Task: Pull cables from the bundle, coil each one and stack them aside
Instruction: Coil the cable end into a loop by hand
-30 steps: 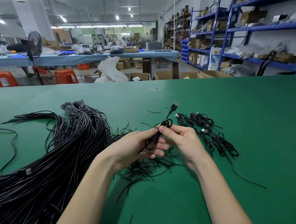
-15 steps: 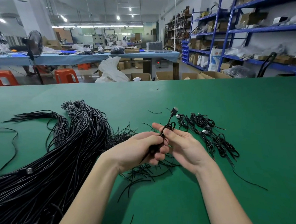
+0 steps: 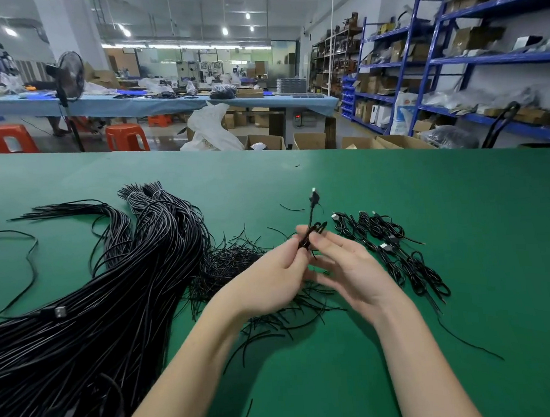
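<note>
Both hands meet: our left hand (image 3: 271,273) pinches one small coiled black cable (image 3: 311,235), right hand (image 3: 352,268) open beside it. Several coiled black cables (image 3: 397,252) lie right; the thick black bundle (image 3: 94,302) remains on the green tabletop (image 3: 462,211).

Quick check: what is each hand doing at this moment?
Left hand: pinches the small coiled black cable.
Right hand: open, fingers straight, fingertips against the same coil.
</note>
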